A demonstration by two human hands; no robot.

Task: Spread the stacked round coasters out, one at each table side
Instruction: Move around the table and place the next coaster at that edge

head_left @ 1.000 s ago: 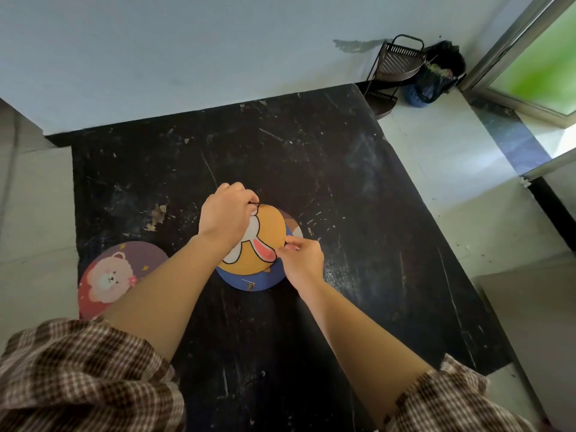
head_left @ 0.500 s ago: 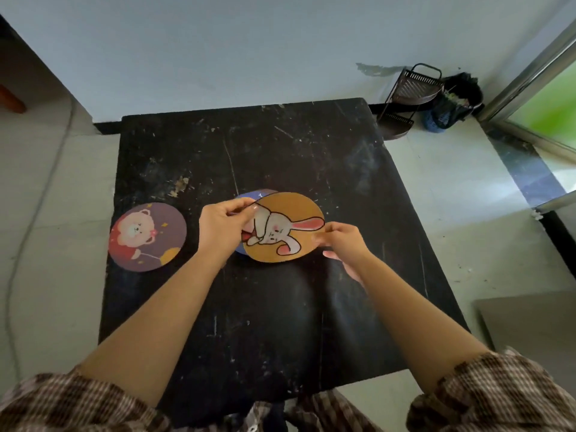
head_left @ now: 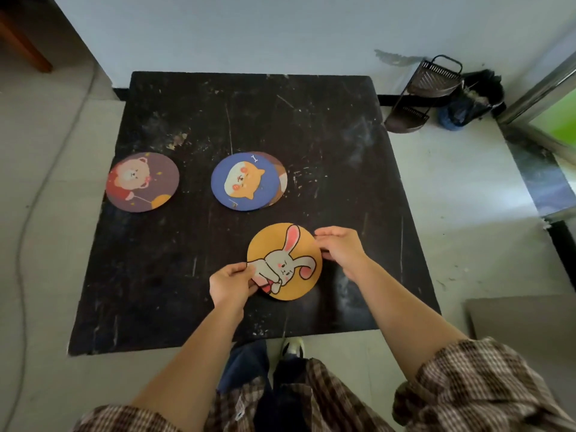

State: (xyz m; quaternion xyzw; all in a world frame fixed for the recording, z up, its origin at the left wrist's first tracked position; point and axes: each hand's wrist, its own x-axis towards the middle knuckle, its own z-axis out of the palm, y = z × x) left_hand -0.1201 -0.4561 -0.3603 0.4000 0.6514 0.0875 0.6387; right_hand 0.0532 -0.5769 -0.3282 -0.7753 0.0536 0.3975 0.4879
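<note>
Standing at the near edge of the black tabletop [head_left: 327, 126], you are gripping the orange rabbit coaster [head_left: 284, 260] over its near middle. Your left hand [head_left: 231, 285] is pinching its lower-left rim in a closed grip, while your right hand [head_left: 341, 249] is touching its right edge, fingers loosely curled. The blue cat coaster [head_left: 245, 181] is lying atop another at the centre, the bear coaster [head_left: 142, 181] sitting at the left side.

No words, numbers, labels or brand marks can be read anywhere; the round coasters on the black table [head_left: 311, 126] carry only cartoon pictures: a rabbit [head_left: 285, 260] toward the near edge, a cat [head_left: 244, 180] at the middle, a bear [head_left: 141, 182] by the left edge.
</note>
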